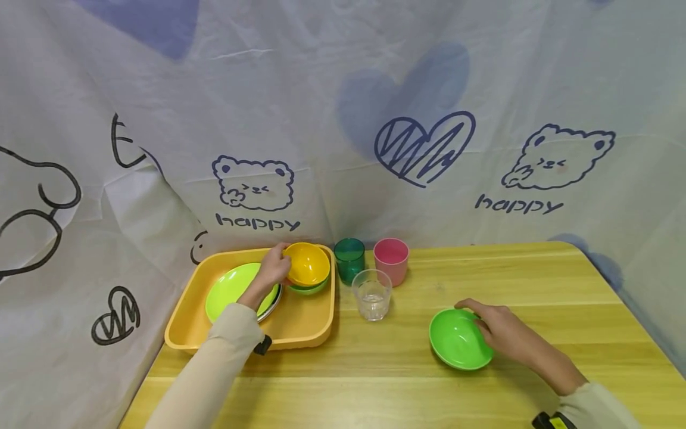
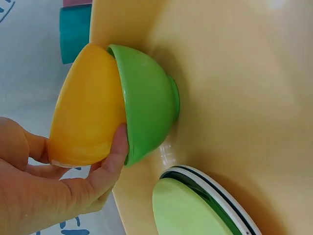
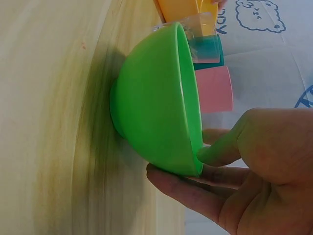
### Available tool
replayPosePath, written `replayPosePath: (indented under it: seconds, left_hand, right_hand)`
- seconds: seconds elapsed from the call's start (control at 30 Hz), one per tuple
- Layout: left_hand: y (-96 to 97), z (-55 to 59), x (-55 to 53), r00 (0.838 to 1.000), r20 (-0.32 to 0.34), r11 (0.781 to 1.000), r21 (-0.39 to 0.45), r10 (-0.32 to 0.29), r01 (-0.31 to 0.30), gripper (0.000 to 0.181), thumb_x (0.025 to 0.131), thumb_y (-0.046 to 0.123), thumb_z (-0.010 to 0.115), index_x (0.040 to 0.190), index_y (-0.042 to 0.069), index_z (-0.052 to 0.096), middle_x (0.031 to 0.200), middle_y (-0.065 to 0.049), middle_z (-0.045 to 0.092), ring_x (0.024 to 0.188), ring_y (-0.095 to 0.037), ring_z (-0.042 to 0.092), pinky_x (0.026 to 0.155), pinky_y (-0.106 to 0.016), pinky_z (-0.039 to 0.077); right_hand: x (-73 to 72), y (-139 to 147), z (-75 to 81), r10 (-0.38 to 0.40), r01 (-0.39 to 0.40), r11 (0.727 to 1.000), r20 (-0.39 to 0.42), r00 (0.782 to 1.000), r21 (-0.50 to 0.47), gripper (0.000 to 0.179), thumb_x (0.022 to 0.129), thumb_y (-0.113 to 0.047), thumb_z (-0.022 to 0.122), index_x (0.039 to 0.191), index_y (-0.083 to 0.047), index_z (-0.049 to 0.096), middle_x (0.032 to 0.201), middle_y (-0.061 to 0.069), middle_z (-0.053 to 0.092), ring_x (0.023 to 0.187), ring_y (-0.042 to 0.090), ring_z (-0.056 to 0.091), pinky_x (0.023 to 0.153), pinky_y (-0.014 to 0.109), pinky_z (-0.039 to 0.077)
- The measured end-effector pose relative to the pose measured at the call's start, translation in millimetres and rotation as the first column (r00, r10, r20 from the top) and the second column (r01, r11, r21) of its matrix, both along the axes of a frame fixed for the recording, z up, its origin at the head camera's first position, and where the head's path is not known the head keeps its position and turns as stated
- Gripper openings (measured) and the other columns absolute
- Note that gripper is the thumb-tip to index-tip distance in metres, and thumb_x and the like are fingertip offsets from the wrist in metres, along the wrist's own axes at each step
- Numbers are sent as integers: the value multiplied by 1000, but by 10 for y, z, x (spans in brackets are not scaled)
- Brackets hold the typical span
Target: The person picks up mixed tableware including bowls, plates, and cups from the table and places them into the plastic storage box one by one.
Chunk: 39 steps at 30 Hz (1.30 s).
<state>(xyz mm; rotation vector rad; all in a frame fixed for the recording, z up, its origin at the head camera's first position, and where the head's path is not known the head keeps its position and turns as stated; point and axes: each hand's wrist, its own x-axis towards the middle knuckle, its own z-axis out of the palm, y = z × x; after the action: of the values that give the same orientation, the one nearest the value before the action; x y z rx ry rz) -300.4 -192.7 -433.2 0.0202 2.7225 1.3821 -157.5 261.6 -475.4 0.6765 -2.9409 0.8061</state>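
Note:
In the head view, my left hand (image 1: 274, 267) pinches the rim of a yellow bowl (image 1: 308, 264) over the right part of the orange tray (image 1: 300, 342). Directly under it is a green bowl (image 2: 151, 105), and the yellow one sits tilted partly inside its mouth. My right hand (image 1: 501, 329) grips the rim of another bright green bowl (image 1: 460, 339) at the right of the table, thumb inside and fingers beneath the edge, as the right wrist view shows. Left of the bowls, a light green plate (image 1: 231, 291) lies on a dark-rimmed white plate (image 2: 215, 188) in the tray.
Right of the tray stand a teal cup (image 1: 350, 261), a pink cup (image 1: 392, 262) and a clear glass (image 1: 372, 296). They are on a wooden table (image 1: 375, 381). A white printed cloth (image 1: 332, 119) hangs behind the table and along its left side.

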Motion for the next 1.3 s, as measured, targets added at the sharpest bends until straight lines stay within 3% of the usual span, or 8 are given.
replayPosePath:
  seconds: [0.23, 0.33, 0.57, 0.73, 0.93, 1.13, 1.23, 1.3]
  left_hand:
    - [8, -17, -70, 1000, 29, 1000, -25, -9, 10, 53, 94, -7, 38, 147, -8, 42, 134, -32, 52, 76, -26, 57, 55, -26, 54]
    - [-12, -40, -87, 999, 33, 999, -46, -10, 12, 54, 93, -8, 38, 147, -10, 42, 135, -33, 52, 71, -22, 56, 57, -29, 56]
    - [-52, -90, -130, 997, 75, 997, -73, -21, 26, 53, 94, -8, 39, 148, -13, 41, 133, -32, 52, 62, -16, 51, 58, -30, 58]
    - [-67, -85, -95, 993, 107, 997, -59, -49, 55, 53, 94, -7, 42, 147, -12, 43, 124, -30, 56, 69, -20, 57, 63, -33, 61]
    - [-97, -104, -62, 989, 126, 995, -44, -80, 86, 49, 97, -5, 49, 144, -16, 41, 124, -33, 55, 72, -22, 61, 69, -38, 63]
    - [-159, -67, -33, 989, 135, 997, -42, -64, 70, 52, 102, 3, 51, 149, -13, 37, 127, -31, 53, 73, -22, 61, 68, -32, 61]
    - [-178, -20, 11, 994, 95, 996, -63, -60, 67, 51, 102, 6, 51, 148, -13, 37, 110, -27, 56, 64, -19, 57, 64, -29, 59]
    - [-187, -2, 40, 996, 46, 994, -87, -70, 74, 52, 103, 8, 51, 148, -12, 37, 108, -27, 56, 66, -22, 57, 67, -33, 59]
  right_hand:
    - [27, 25, -22, -9, 8, 999, -31, 999, -32, 39, 93, 14, 60, 127, -5, 64, 113, 20, 72, 99, 37, 71, 77, 47, 61]
    - [33, 35, -31, -14, 13, 998, -14, 1000, -57, 41, 92, 15, 59, 127, -6, 64, 113, 22, 72, 98, 39, 71, 76, 48, 62]
    - [54, 80, -57, -49, 57, 995, 95, 994, -84, 43, 93, 14, 56, 131, -6, 62, 103, 17, 71, 85, 22, 67, 63, 31, 55]
    - [97, 136, -67, -42, 60, 988, 118, 992, -145, 44, 94, 13, 55, 133, -5, 60, 110, 26, 69, 91, 32, 70, 64, 34, 60]
    - [202, 261, -1, -123, 163, 955, 169, 978, -249, 43, 96, 9, 55, 136, -7, 60, 109, 21, 69, 95, 33, 69, 62, 32, 59]
    - [226, 358, 80, -172, 219, 927, 172, 970, -305, 43, 99, 7, 52, 140, -6, 57, 110, 24, 68, 96, 34, 68, 60, 31, 59]
    - [236, 397, 100, -206, 263, 908, 201, 958, -325, 41, 102, 4, 50, 142, -2, 55, 114, 28, 67, 97, 35, 69, 61, 33, 61]
    - [246, 421, 110, -229, 299, 890, 231, 946, -343, 40, 104, 3, 48, 144, 1, 52, 112, 28, 67, 94, 34, 69, 61, 34, 62]
